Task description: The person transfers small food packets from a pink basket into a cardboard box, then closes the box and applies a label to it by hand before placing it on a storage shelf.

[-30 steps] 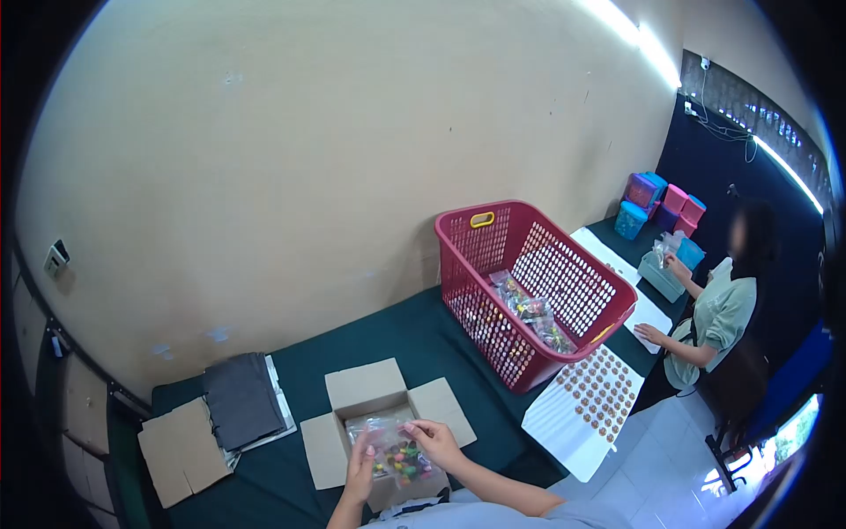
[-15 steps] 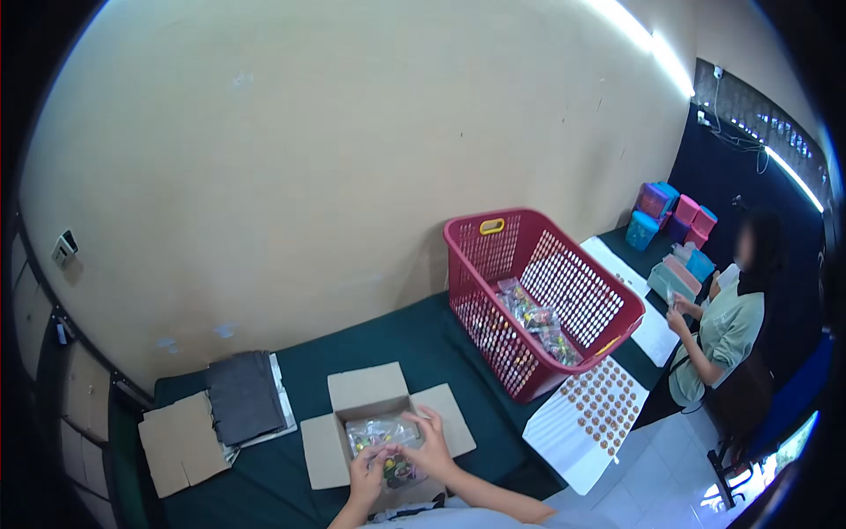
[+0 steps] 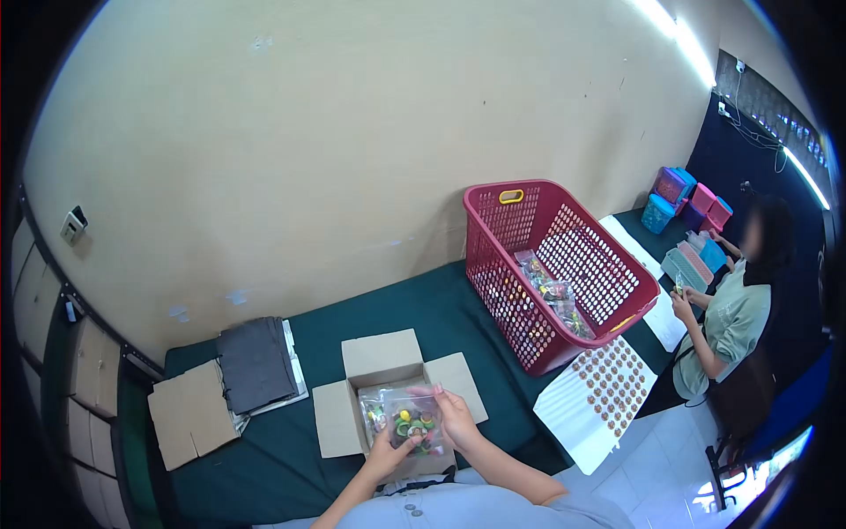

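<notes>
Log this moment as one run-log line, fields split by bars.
left hand: holds clear bag | right hand: holds same bag | below: open box, another bag inside | rightward: red basket, bags inside

A clear plastic bag (image 3: pixel 412 425) holds a loose cluster of small rounded pieces, mainly green and yellow with some pink and red; what they are cannot be told. Held between the left hand (image 3: pixel 388 456) and right hand (image 3: pixel 459 425), its broad face showing, it hangs over an open cardboard box (image 3: pixel 382 353), where similar filled bags (image 3: pixel 371 411) lie.
</notes>
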{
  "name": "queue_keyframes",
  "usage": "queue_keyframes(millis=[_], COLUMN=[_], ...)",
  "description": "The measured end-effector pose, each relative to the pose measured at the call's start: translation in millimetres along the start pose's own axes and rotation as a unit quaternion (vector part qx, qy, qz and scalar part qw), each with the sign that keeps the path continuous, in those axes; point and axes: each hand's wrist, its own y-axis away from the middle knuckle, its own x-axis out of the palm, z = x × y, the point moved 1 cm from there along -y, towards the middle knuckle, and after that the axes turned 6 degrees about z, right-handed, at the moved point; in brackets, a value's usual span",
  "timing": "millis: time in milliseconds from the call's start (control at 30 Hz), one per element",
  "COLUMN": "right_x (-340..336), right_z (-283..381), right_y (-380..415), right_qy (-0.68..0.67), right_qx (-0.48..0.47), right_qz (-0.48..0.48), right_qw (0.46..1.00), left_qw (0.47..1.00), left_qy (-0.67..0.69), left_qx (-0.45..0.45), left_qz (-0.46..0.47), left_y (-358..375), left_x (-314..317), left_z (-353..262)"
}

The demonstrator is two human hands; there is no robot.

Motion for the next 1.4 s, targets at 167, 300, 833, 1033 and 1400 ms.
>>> queue_keyframes(millis=[167, 300, 833, 1033, 1400], right_x=[18, 15, -11, -52, -93], right_z=[6, -18, -64, -86, 31], right_y=[12, 17, -7, -30, 27], right_qy=[0.085, 0.075, 0.086, 0.261, 0.277], right_qx=[-0.014, 0.045, 0.094, 0.042, 0.053], right_qz=[0.056, 0.062, -0.032, -0.120, 0.011], right_qw=[0.995, 0.994, 0.991, 0.957, 0.959], left_qw=[0.991, 0.993, 0.996, 0.989, 0.889], left_qy=[0.117, 0.106, 0.003, -0.004, -0.359], left_qx=[-0.063, -0.058, -0.087, -0.128, -0.281], left_qz=[-0.031, -0.011, 0.029, -0.068, -0.027], left_y=[-2, 1, 10, -29, -58], left_x=[1, -11, -13, -24, 15], left_z=[-20, -4, 57, 88, 66])
